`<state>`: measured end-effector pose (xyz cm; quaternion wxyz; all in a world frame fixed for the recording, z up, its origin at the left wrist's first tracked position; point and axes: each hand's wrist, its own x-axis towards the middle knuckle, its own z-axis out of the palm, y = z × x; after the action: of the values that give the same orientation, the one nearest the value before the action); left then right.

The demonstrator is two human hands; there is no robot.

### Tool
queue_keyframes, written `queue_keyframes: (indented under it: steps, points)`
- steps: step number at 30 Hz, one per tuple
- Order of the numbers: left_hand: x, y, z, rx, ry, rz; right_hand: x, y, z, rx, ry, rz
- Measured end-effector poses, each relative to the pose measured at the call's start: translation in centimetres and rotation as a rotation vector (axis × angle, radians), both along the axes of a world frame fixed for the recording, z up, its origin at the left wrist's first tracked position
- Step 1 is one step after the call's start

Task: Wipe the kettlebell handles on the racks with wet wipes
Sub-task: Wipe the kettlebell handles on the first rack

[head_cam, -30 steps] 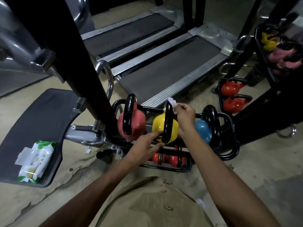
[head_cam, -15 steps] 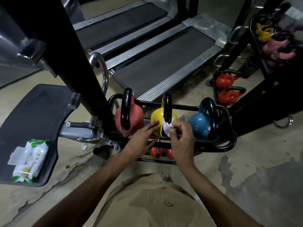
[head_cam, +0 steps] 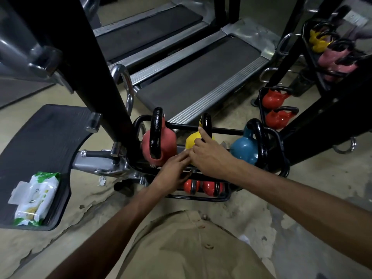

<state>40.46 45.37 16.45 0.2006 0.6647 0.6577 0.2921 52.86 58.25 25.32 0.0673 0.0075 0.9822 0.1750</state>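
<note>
A low black rack (head_cam: 225,130) holds a salmon-red kettlebell (head_cam: 167,144), a yellow kettlebell (head_cam: 190,141) and a blue kettlebell (head_cam: 244,148), each with a black handle. My right hand (head_cam: 210,156) is on the lower part of the yellow one's handle (head_cam: 207,122), index finger stretched up along it and the other fingers curled. A pale scrap of wet wipe (head_cam: 223,144) peeks out beside that hand; the remainder is hidden. My left hand (head_cam: 174,171) lies with straight fingers at the yellow kettlebell's base, touching my right hand.
A pack of wet wipes (head_cam: 34,198) lies on a dark footplate (head_cam: 44,141) at left. A thick black post (head_cam: 90,67) rises beside the rack. Two treadmills (head_cam: 191,77) lie behind. Small red kettlebells (head_cam: 211,187) sit on the lower tier; another rack (head_cam: 276,117) stands at right.
My right hand went down from the top of the yellow handle to its base, then reached up the handle again. The wipe, plainly visible before, is now mostly hidden. My left hand stayed low.
</note>
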Motion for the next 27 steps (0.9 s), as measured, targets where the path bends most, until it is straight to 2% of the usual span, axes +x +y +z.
queue_keyframes:
  steps: [2, 5, 9, 13, 16, 18, 20, 24, 27]
  points:
    - [0.0, 0.0, 0.0, 0.009, -0.024, 0.006, 0.1, -0.8, -0.1, 0.03, -0.04, 0.007]
    - [0.0, 0.0, -0.8, 0.021, -0.067, 0.017, 1.5, -1.0, -0.7, -0.012, 0.095, 0.148]
    - [-0.4, 0.1, -1.1, -0.019, -0.042, 0.026, 4.7, -0.4, -2.5, 0.016, 0.124, 0.24]
    - [-0.3, 0.0, -0.6, -0.055, 0.014, 0.031, 6.5, -0.6, -3.9, -0.061, 0.42, 0.133]
    - [-0.6, 0.0, -0.7, -0.078, 0.02, 0.018, 6.8, -2.8, -5.1, -0.334, 0.737, -0.13]
    - [-0.8, 0.0, -0.7, -0.103, 0.031, 0.004, 6.3, -4.8, -5.3, -0.584, 0.937, -0.428]
    - [-0.8, 0.1, -0.4, -0.122, 0.037, 0.001, 5.5, -6.6, -5.1, -0.858, 1.055, -0.742]
    - [-0.6, 0.3, 0.2, -0.175, 0.023, -0.006, 4.4, -6.9, -4.3, -1.366, 1.14, -1.026]
    - [-0.6, 0.2, 0.9, -0.215, -0.011, -0.005, 3.7, -5.2, -2.8, -1.689, 1.054, -1.162]
